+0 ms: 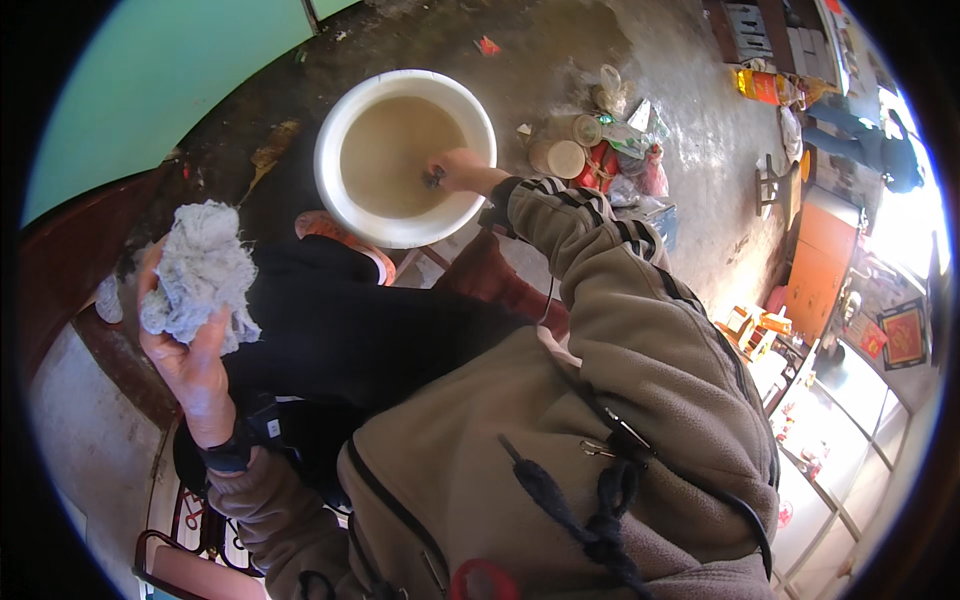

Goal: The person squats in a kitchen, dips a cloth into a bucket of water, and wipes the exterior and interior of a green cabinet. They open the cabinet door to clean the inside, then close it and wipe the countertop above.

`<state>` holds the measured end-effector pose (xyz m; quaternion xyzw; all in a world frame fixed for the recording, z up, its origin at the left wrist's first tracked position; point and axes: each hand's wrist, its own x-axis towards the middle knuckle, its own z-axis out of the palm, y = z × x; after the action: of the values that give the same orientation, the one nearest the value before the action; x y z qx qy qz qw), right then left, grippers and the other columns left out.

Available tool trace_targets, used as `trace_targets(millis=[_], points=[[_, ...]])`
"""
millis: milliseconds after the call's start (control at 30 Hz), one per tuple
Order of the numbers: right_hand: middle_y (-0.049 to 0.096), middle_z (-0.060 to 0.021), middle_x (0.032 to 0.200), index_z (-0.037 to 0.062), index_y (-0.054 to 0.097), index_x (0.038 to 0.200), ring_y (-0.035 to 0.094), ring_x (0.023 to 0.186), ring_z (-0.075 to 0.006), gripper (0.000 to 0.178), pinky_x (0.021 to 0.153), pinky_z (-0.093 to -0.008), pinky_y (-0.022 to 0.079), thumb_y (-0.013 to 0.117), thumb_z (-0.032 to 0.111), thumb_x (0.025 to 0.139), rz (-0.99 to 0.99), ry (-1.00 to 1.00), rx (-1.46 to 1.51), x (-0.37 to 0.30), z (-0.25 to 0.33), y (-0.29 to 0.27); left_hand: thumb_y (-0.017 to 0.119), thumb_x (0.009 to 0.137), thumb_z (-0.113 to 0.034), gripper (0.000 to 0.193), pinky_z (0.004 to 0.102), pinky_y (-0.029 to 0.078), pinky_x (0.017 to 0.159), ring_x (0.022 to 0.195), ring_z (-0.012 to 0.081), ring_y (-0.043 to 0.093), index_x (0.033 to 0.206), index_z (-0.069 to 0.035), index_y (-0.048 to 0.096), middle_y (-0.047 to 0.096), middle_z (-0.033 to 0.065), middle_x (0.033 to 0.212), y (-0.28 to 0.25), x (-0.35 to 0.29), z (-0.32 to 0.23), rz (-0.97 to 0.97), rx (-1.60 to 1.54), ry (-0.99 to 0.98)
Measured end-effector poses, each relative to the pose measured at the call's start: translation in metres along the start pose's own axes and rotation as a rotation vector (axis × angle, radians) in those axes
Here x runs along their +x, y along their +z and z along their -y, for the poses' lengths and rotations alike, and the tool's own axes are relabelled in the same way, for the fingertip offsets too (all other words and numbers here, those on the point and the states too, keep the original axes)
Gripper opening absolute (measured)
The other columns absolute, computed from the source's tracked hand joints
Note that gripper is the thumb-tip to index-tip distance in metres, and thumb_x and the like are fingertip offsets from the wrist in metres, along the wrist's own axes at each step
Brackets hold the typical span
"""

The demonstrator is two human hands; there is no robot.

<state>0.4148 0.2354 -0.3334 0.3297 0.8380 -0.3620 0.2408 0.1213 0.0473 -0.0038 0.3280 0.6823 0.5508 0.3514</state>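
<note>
A crumpled, wet-looking greyish-white rag (203, 268) fills my left hand (195, 370), which is raised at the left with its fingers wrapped round the cloth from below. In front of me stands a round white basin (330, 130) holding cloudy brownish water (395, 150). My right hand (463, 170) reaches over the basin's right rim, just above or touching the water. Its fingers are closed around something small and dark (434, 178), too little of which shows to name.
A green panel (180, 80) rises at the upper left. Bags and containers (600, 150) lie on the floor right of the basin. An orange cabinet (818, 265), a small wooden stool (777, 190) and a bottle of orange liquid (765, 87) stand farther right, near another person (880, 150).
</note>
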Motion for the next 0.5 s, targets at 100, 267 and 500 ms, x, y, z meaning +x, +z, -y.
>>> trace_targets(millis=[100, 267, 500], points=[[0.063, -0.0084, 0.098, 0.0219, 0.064, 0.098, 0.060, 0.093, -0.0312, 0.030, 0.078, -0.0393, 0.049, 0.062, 0.013, 0.069, 0.036, 0.004, -0.012, -0.022, -0.005, 0.004, 0.063, 0.069, -0.001, 0.065, 0.0372, 0.037, 0.102, 0.118, 0.0235, 0.050, 0.131, 0.001, 0.044, 0.051, 0.0144, 0.128, 0.000, 0.001, 0.001, 0.006, -0.035, 0.002], [0.061, -0.0101, 0.102, 0.0169, 0.065, 0.099, 0.058, 0.099, -0.0293, 0.028, 0.083, -0.0396, 0.048, 0.065, 0.017, 0.071, -0.381, -0.076, 0.239, -0.048, 0.003, 0.007, 0.062, 0.070, 0.001, 0.063, 0.0383, 0.035, 0.104, 0.120, 0.0241, 0.048, 0.131, -0.001, 0.045, 0.049, 0.0134, 0.131, 0.001, 0.004, 0.000, 0.005, -0.028, -0.004], [0.061, -0.0090, 0.096, 0.0098, 0.066, 0.093, 0.058, 0.096, -0.0290, 0.022, 0.082, -0.0389, 0.048, 0.065, 0.009, 0.071, -0.420, -0.244, 0.161, -0.079, 0.005, 0.014, 0.059, 0.075, 0.001, 0.059, 0.0375, 0.034, 0.104, 0.120, 0.0234, 0.048, 0.132, 0.000, 0.044, 0.050, 0.0123, 0.129, 0.001, 0.005, 0.000, -0.025, -0.011, -0.033]])
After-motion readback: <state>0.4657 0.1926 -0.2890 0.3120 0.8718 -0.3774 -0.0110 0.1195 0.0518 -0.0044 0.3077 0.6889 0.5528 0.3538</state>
